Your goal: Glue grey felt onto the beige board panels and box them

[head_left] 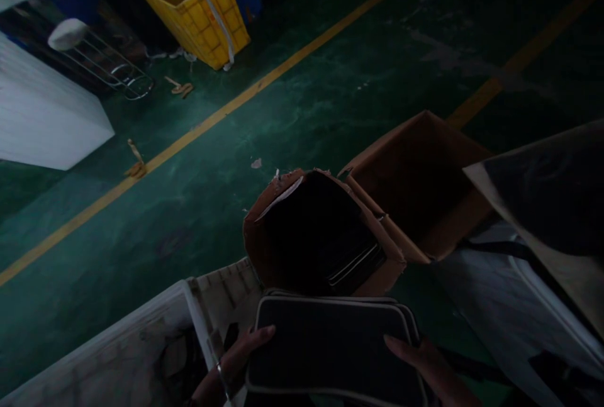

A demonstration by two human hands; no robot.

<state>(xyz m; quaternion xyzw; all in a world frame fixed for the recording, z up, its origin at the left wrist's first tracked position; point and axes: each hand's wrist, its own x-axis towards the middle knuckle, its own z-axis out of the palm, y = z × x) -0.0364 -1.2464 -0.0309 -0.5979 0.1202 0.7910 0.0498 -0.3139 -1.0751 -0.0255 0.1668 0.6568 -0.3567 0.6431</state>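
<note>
Both my hands grip a small stack of dark, rounded-corner panels (pixel 330 347) edged with pale piping. My left hand (pixel 245 345) closes on the left side, its thumb lying on top. At the right edge my right hand (pixel 418 360) holds on the same way; the fingers under the stack are hidden. Just beyond the panels stands an open cardboard box (pixel 257 237) with torn upper edges. Inside it, thin pale-edged dark pieces (pixel 353 265) show in deep shadow.
A second open carton (pixel 391 234) adjoins the first on its right. White bins (pixel 189 306) stand at lower left and right. Across a yellow floor line (pixel 264 83) are a yellow crate (pixel 202 23), a stool (pixel 70 34) and a white block-like thing (pixel 47 105).
</note>
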